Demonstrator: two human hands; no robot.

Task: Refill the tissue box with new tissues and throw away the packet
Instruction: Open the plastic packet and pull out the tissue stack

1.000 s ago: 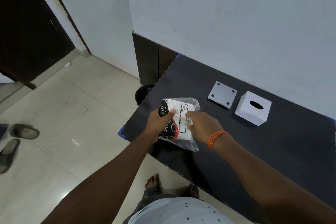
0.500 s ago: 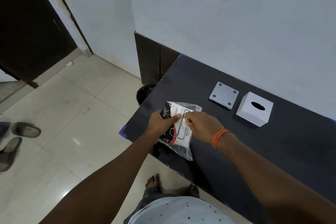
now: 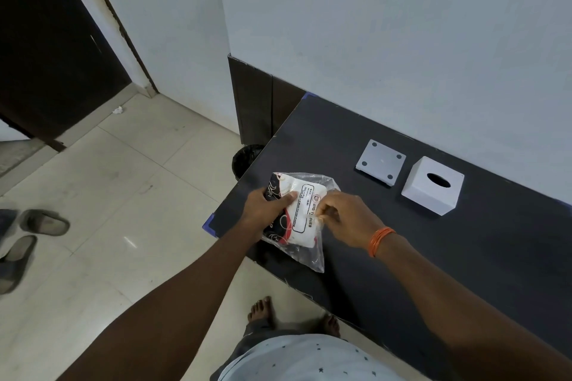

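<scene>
1. A person stands at the near left corner of a dark table (image 3: pixel 433 257), both hands on a clear plastic tissue packet (image 3: pixel 297 219) held just above that corner.
2. The left hand (image 3: pixel 263 210) has its grip closed around the packet's left side, thumb on top.
3. The right hand (image 3: pixel 346 219), an orange band (image 3: pixel 379 241) on its wrist, pinches the packet's plastic film near the label.
4. The white tissue box (image 3: pixel 431 185) sits near the table's far edge, its detached base plate (image 3: pixel 380 162) just beside it.
5. A black bin (image 3: pixel 247 159) stands on the floor off the table's left edge.
</scene>
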